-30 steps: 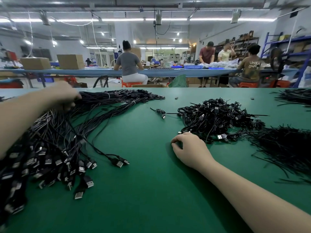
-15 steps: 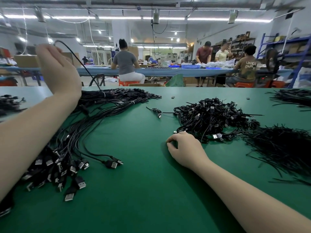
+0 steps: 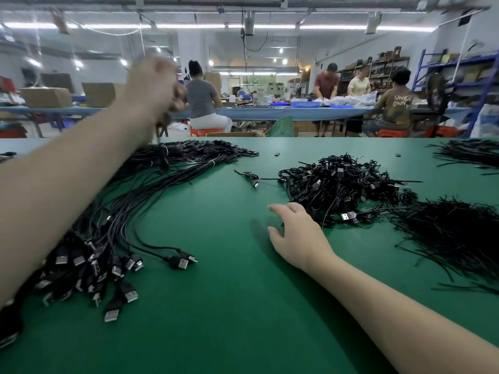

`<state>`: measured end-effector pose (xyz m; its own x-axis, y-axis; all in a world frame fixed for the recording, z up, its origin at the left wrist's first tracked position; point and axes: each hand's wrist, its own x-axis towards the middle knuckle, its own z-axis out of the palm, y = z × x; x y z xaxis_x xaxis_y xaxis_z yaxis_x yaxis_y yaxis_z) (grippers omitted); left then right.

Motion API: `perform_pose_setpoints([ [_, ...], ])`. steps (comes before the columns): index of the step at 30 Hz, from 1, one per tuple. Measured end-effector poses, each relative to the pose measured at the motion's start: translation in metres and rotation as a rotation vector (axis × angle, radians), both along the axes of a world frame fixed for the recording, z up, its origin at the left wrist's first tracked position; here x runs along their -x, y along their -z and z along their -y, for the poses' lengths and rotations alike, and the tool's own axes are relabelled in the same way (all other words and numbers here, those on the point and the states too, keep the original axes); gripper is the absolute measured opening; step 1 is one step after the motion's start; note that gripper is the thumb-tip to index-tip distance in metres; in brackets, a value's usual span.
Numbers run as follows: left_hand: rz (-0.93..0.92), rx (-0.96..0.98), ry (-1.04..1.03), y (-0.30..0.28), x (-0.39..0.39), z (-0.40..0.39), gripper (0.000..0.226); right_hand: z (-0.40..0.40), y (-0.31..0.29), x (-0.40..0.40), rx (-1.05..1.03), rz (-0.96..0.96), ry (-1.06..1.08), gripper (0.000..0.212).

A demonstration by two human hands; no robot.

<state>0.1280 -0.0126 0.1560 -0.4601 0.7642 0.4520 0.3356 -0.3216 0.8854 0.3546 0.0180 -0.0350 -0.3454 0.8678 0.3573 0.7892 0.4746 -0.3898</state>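
Table (image 3: 243, 319): green, spanning lower frame. USB cable bundle (image 3: 113, 211): lying fanned at left. Tangled pile (image 3: 343, 184): sitting centre-right. Left hand (image 3: 154, 87): hovering upper left, blurred; I am not making out its grip. Right hand (image 3: 297, 236): showing at centre, fingers splayed, holding nothing.

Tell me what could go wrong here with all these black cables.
1. The raised, blurred left hand seems to pinch one cable that runs down into the long bundle; a fast pull could drag neighbours along and tangle them.
2. The right hand is open right beside the coiled pile; a careless sweep might scatter it into the black strands nearby.
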Motion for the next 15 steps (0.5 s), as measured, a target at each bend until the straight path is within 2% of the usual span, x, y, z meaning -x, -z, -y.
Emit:
perform_pose_setpoints([
  [2,-0.084,0.207,0.125,0.019,-0.018,-0.003,0.016,0.003,-0.002,0.001,-0.126,-0.134,-0.012,0.06],
  [5,-0.169,0.421,0.272,0.054,-0.056,-0.006,0.016,0.009,-0.023,0.001,-0.297,-0.37,-0.097,0.068],
  [7,-0.263,0.532,0.402,0.07,-0.078,-0.006,0.017,0.009,-0.044,-0.005,-0.361,-0.375,-0.196,0.068],
  [9,-0.309,0.574,0.51,0.075,-0.093,-0.009,0.019,0.007,-0.062,-0.013,-0.398,-0.274,-0.286,0.058],
  [11,-0.29,0.549,0.555,0.073,-0.099,-0.012,0.017,0.004,-0.075,-0.025,-0.338,-0.215,-0.341,0.042],
  [13,-0.263,0.534,0.598,0.07,-0.094,-0.013,0.021,-0.001,-0.083,-0.035,-0.207,-0.225,-0.337,0.026],
  [15,-0.245,0.539,0.668,0.069,-0.083,-0.013,0.022,-0.007,-0.088,-0.045,-0.165,-0.264,-0.289,0.018],
])
